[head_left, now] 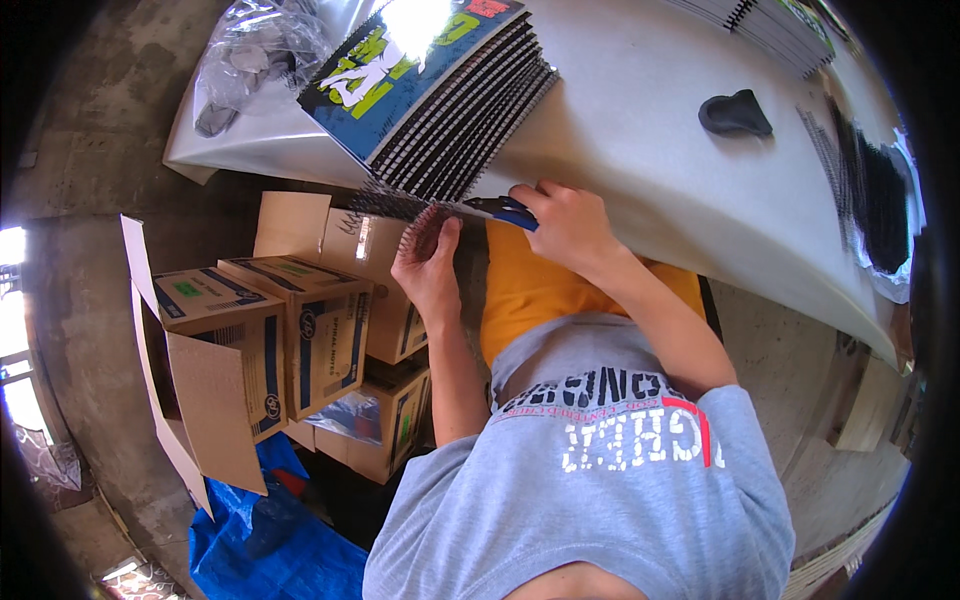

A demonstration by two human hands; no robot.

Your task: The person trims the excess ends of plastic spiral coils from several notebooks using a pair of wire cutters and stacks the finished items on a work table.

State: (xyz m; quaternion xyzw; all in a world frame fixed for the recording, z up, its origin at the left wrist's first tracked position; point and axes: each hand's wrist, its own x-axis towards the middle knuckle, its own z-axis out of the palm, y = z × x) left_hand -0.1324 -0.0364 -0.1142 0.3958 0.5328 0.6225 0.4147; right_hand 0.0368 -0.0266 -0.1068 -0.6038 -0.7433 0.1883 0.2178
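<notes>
A spiral binding coil (421,230) is held between the thumb and fingers of my left hand (434,275), just off the table's near edge. Closed around the blue handles of a pair of pliers (512,211) is my right hand (572,226). The pliers' dark jaws point left toward the coil; whether they touch it I cannot tell. Right behind my hands stands a leaning stack of spiral notebooks (375,105), the top one with a blue and green cover. More dark coil (385,201) shows at the stack's near corner.
A pale covered table (640,120) spans the far side. On it lie a clear plastic bag (262,55), a black curved object (735,114), loose black coils (872,195) and more notebooks (765,30). Cardboard boxes (325,345) and a blue tarp (265,535) sit at the lower left.
</notes>
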